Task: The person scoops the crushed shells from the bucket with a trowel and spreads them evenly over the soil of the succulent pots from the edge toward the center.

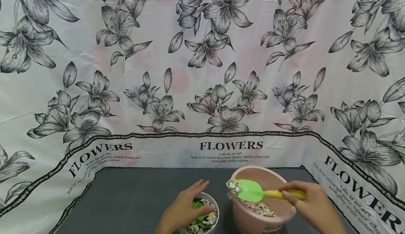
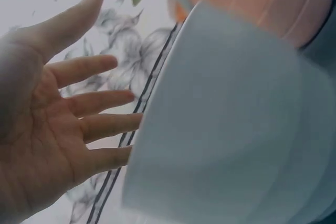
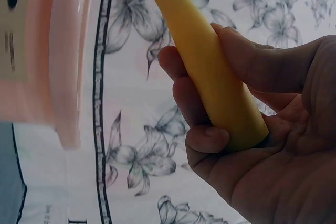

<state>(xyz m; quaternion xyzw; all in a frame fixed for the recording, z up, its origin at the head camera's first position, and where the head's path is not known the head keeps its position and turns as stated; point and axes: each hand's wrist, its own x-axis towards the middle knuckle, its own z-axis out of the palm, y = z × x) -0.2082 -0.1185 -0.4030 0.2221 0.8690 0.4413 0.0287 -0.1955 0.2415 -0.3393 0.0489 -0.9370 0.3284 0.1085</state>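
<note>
The left hand [image 1: 183, 205] and right hand [image 1: 312, 199] are bare, with slender fingers [image 2: 102, 100].

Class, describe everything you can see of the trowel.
The trowel has a green blade and a yellow handle, both plastic by the look of them. In the head view it lies roughly level, blade to the left, over the pink pot; whether they touch is unclear. Small pale shells or stones sit at the blade's front end. The right hand grips the handle, leaving the part nearest the blade bare.
</note>
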